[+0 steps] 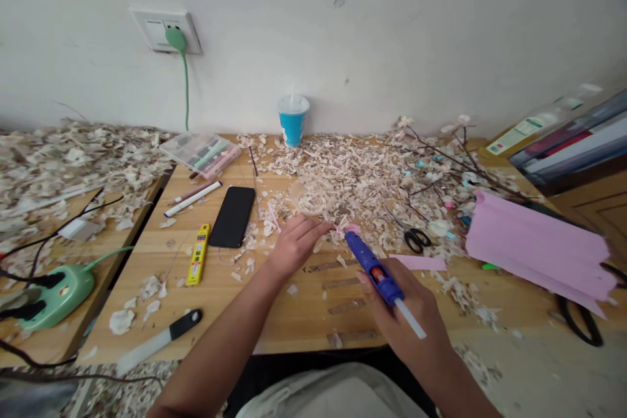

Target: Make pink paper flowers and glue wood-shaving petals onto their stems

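Observation:
My right hand (414,307) is wrapped round a blue hot glue gun (367,255). A white glue stick (410,319) sticks out of its rear end. The gun's nozzle points forward and left, at a small pink paper piece (351,229). Close by, my left hand (294,241) is closed in a pinch on a thin dark stem (332,227). The pink piece is at the stem's far end, right by the nozzle; I cannot tell if nozzle and paper touch. A pink paper strip (418,262) lies just beyond my right hand.
Pale paper-like scraps (337,166) cover the back of the table. Scissors (411,233) lie right of the glue gun, beside pink crepe paper (536,251) and a branch (455,160). Leftward are a phone (232,217), a yellow pack (198,255) and a knife (159,343). A blue cup (292,123) stands behind.

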`<state>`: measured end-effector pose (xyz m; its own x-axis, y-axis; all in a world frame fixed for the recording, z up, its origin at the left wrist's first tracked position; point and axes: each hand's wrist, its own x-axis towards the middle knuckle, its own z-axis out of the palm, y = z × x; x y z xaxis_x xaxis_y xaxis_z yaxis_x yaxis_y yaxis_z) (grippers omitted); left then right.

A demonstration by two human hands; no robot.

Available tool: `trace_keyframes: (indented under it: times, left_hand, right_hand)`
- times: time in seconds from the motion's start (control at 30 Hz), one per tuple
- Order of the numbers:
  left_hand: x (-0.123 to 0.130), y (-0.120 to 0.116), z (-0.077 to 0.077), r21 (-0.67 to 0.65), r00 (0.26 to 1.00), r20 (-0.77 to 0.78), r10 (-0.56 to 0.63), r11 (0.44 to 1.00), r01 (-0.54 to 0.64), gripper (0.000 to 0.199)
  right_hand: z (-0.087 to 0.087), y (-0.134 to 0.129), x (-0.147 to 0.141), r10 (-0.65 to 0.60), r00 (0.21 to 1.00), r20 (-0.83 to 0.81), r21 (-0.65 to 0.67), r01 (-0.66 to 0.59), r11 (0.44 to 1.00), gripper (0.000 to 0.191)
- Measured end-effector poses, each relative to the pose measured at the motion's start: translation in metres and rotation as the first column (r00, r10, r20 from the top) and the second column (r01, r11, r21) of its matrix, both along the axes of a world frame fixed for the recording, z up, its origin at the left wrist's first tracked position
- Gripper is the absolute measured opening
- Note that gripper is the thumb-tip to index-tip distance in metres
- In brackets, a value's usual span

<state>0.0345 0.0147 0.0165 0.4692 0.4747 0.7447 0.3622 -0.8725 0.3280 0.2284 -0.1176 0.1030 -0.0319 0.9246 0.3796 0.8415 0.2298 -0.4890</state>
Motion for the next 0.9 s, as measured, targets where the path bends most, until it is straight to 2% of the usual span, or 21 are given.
trace_keyframes:
  times: [0.9]
  left_hand:
    - [-0.0013, -0.0001, -0.0038, -0.008, 1.0, 0.001, 0.016, 1.0, -0.016, 0.038]
  right_hand:
    - [0.0039, -0.0048, -0.0003, -0.008, 1.0, 0.024, 0.048, 0.007, 0.999, 0.009]
